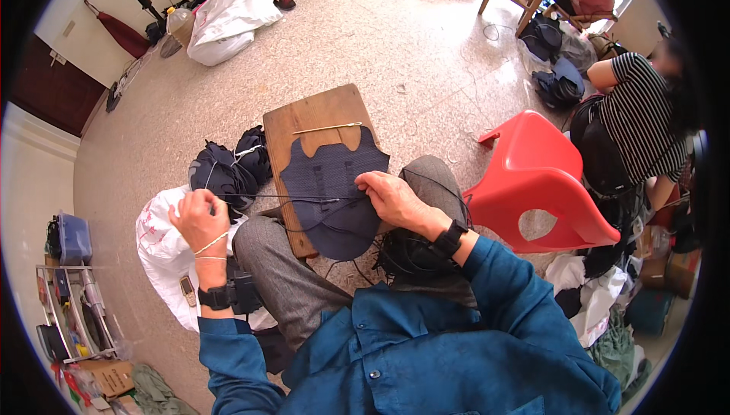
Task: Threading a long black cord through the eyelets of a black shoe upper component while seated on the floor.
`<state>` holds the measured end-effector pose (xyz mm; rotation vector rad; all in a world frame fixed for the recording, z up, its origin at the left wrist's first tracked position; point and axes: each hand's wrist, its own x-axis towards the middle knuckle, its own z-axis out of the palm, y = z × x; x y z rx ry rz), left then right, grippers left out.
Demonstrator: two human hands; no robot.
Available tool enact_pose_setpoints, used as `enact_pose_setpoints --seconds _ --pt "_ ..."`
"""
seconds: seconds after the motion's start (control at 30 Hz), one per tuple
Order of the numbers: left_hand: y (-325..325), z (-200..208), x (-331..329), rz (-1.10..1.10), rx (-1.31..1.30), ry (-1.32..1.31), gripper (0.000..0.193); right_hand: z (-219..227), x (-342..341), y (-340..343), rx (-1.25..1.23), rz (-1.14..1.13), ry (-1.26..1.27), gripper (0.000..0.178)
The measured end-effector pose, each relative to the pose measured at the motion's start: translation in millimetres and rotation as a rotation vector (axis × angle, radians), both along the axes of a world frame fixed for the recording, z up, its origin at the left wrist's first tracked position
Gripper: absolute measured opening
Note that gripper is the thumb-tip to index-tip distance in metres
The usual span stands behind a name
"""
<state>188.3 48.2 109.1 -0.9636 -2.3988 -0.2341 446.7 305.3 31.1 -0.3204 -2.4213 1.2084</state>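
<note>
A dark navy textured fabric piece (315, 175) with a notched outline lies on a wooden board (283, 122) between my knees. Black cord (266, 196) stretches across the fabric from one hand to the other. My left hand (201, 217) is out to the left, its fingers pinched on the cord. Over the fabric's right edge, my right hand (395, 198) is closed with thumb and finger on the cord; its fingertips partly hide the grip. A slim, pale, needle-like tool (327, 128) rests on the board beyond the fabric.
A bundle of dark pieces (220, 172) and a white bag (163, 225) with a phone (188, 291) lie at my left. A red plastic chair (525, 179) stands close on my right, beside a person in a striped shirt (639, 118). Dark cord (414, 251) is heaped by my right leg.
</note>
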Motion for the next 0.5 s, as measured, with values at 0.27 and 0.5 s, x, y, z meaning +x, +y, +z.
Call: enact_pose_setpoints --seconds 0.27,0.5 --pt "8 33 38 -0.371 0.273 -0.219 0.013 4 -1 -2 0.021 0.005 -0.007 0.022" --pt "66 45 93 -0.846 0.172 -0.44 0.011 67 -12 -22 -0.13 0.04 0.072 0.04"
